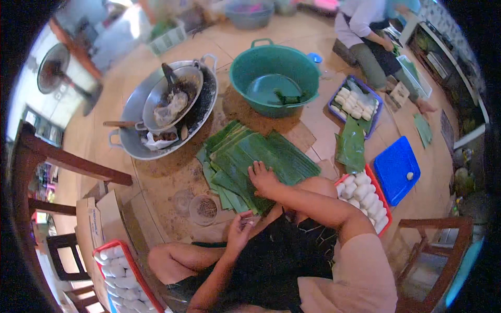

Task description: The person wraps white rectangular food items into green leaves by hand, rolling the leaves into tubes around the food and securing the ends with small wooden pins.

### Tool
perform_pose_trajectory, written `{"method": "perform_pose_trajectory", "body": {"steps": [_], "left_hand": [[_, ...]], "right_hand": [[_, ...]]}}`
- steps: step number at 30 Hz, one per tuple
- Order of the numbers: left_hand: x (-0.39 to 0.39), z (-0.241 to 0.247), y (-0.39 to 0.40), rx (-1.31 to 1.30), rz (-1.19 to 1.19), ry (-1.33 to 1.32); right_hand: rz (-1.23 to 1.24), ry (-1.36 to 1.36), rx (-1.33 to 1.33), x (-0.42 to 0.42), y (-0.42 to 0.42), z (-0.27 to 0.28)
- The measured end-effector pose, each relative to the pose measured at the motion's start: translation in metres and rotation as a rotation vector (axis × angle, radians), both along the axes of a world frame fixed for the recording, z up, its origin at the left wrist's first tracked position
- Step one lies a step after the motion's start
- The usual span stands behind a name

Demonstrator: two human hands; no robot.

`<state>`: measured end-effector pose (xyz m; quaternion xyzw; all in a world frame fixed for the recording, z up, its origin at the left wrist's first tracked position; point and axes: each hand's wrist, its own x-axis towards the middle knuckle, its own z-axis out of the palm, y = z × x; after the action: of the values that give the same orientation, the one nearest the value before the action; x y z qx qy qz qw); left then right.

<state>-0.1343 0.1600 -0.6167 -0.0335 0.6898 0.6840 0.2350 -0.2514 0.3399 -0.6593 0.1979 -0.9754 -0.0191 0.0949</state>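
A fanned pile of cut banana leaves [250,156] lies on the floor before me. My right hand [264,180] rests on the leaves with its fingers spread. Just below the pile's near edge is my left hand [240,231], its thumb and fingertips drawn together; whether something thin is between them is too small to tell. Left of the leaves stands a small round tub [204,210] of small brownish pieces. By my right knee, white oblong pieces [364,191] fill a red tray [387,219], partly hidden by my arm.
A green plastic basin [242,92] and a large metal wok [129,105] holding a smaller pan [150,107] stand ahead. To the right lie a purple tray [332,109] and a blue lid [395,168]. Another red tray [135,266] is at lower left. A person [368,43] sits at upper right.
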Motion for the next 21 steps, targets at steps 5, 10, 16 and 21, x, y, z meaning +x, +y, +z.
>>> {"method": "perform_pose_trajectory", "body": {"steps": [5,10,16,21], "left_hand": [[0.001,0.012,-0.007,-0.047,0.045,0.112],[-0.002,0.034,-0.017,-0.066,0.071,0.12],[-0.023,0.052,-0.004,0.019,0.052,0.149],[-0.04,0.059,0.025,0.348,0.168,0.323]], "right_hand": [[-0.128,-0.428,-0.31,-0.03,0.032,0.012],[-0.338,-0.491,-0.976,-0.024,0.066,0.068],[-0.351,-0.447,-1.648,-0.006,0.084,0.113],[0.018,-0.788,-2.225,0.096,0.056,0.218]]}}
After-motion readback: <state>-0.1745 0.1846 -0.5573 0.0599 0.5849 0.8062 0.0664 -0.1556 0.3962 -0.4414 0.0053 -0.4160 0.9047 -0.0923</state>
